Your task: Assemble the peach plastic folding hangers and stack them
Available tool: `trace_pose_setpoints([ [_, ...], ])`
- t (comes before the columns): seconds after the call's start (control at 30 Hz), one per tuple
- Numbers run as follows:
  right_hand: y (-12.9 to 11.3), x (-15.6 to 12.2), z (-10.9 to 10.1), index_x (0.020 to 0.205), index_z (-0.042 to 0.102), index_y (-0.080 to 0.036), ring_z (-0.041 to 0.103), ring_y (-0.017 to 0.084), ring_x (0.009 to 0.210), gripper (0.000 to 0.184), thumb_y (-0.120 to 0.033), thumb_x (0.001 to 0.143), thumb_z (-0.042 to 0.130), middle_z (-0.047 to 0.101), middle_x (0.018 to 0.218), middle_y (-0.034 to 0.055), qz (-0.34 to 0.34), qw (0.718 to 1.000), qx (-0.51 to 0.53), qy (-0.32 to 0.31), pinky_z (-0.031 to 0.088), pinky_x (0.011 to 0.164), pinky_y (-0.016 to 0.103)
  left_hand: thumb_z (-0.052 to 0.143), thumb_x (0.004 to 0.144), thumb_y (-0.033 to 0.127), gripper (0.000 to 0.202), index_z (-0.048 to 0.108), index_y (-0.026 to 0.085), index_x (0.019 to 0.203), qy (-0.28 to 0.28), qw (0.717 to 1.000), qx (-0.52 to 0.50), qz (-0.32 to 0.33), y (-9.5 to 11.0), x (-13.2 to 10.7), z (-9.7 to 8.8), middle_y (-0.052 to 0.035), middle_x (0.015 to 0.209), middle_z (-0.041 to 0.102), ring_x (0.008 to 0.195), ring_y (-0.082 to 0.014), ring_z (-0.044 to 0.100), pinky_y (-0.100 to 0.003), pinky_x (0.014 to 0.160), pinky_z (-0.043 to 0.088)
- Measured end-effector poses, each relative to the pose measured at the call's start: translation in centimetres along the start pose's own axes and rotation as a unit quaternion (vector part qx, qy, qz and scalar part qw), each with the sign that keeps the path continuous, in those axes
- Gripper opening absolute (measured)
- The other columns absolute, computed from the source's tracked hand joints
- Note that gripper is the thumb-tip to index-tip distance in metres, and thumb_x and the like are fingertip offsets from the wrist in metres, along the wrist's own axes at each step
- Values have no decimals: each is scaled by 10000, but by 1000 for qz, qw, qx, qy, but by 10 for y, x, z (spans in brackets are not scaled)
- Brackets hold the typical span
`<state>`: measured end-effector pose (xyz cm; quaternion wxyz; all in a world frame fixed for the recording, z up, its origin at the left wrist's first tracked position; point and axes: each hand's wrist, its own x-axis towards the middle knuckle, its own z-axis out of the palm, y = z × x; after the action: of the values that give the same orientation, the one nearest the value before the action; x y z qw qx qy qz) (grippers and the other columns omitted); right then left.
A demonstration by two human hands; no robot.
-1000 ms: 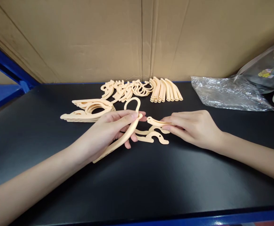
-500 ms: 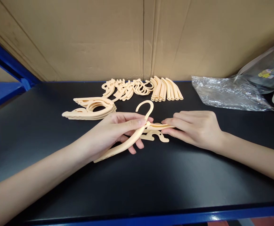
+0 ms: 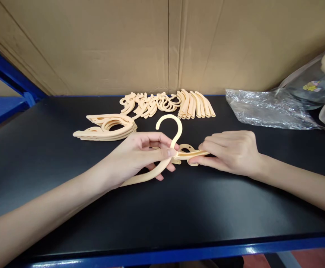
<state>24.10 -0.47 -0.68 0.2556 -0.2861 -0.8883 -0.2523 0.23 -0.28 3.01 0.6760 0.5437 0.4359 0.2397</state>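
Observation:
Between my hands is a cream plastic folding hanger [image 3: 178,130], its hook pointing up and curling to the left. My left hand [image 3: 151,150] pinches it at the joint below the hook, thumb on top. One arm of the hanger slopes down to the left under that hand. My right hand [image 3: 229,152] grips the end of the other arm, which reaches out to the right. Just behind and below this arm lies a flat cream piece with a curved notch [image 3: 185,147], partly covered by the hanger and my right fingers.
A stack of folded cream hangers [image 3: 106,134] lies left on the black tabletop [image 3: 162,223]. Farther back are loose hook pieces [image 3: 166,102] and a row of curved arm pieces [image 3: 196,104]. A clear plastic bag [image 3: 265,108] rests at the right, before a cardboard wall [image 3: 109,44].
The hanger has turned so its hook shows wider and more face-on. My right hand has shifted slightly along with the right arm of the hanger. The view has moved a little.

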Motion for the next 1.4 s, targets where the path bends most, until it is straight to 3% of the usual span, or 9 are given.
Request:
trace_pose_setpoints([
  [0.17, 0, 0, 1, 594, 555, -188, 426, 75, 408, 504, -553, 935, 498, 511, 458, -54, 9, 1000, 4, 0, 279, 430, 230, 721, 802, 198, 107, 637, 148, 759, 22, 1000, 16, 7, 0, 0, 4, -5, 687, 682, 644, -127, 673, -165, 504, 573],
  [0.33, 0, -2, 2, 577, 539, -194, 397, 89, 391, 525, -583, 926, 486, 499, 448, -48, 12, 1000, 2, -9, 281, 433, 246, 699, 824, 216, 117, 637, 151, 750, 8, 999, 44, 25, -2, 1, 4, -4, 645, 670, 633, -117, 656, -152, 520, 557],
  [0.9, -1, -2, 4, 571, 569, -185, 435, 85, 383, 540, -573, 934, 478, 492, 427, -46, 36, 997, 46, -41, 258, 448, 242, 687, 828, 200, 76, 671, 170, 761, 35, 994, 105, 22, 2, -2, 4, 10, 636, 696, 551, -77, 629, -114, 509, 506],
  [1.13, 0, -2, 5, 555, 565, -187, 418, 82, 382, 536, -580, 916, 510, 491, 426, -48, 43, 997, 60, -30, 265, 443, 253, 704, 807, 280, 121, 674, 175, 754, 32, 989, 135, 56, -2, -1, 4, 1, 634, 689, 585, -118, 648, -163, 512, 504],
  [1.2, 1, -1, 5, 560, 562, -187, 416, 87, 393, 534, -587, 911, 514, 498, 438, -43, 44, 997, 59, -35, 280, 451, 257, 682, 825, 289, 126, 673, 175, 772, 49, 977, 186, 91, -3, -3, 5, 5, 647, 685, 587, -117, 645, -161, 508, 484],
  [1.3, 1, 2, 5, 583, 571, -187, 421, 96, 425, 506, -565, 915, 524, 519, 474, -33, 45, 996, 68, -36, 319, 484, 275, 615, 880, 300, 132, 687, 190, 869, 90, 936, 305, 148, -4, -6, 6, 32, 598, 640, 531, -98, 599, -166, 501, 430],
  [1.4, 1, 5, 3, 657, 614, -188, 518, 139, 550, 419, -525, 902, 572, 604, 571, 0, 47, 998, 47, 0, 393, 583, 315, 521, 937, 333, 210, 683, 200, 931, 88, 902, 383, 178, -6, -6, 6, 61, 504, 532, 445, -86, 488, -190, 465, 345],
])
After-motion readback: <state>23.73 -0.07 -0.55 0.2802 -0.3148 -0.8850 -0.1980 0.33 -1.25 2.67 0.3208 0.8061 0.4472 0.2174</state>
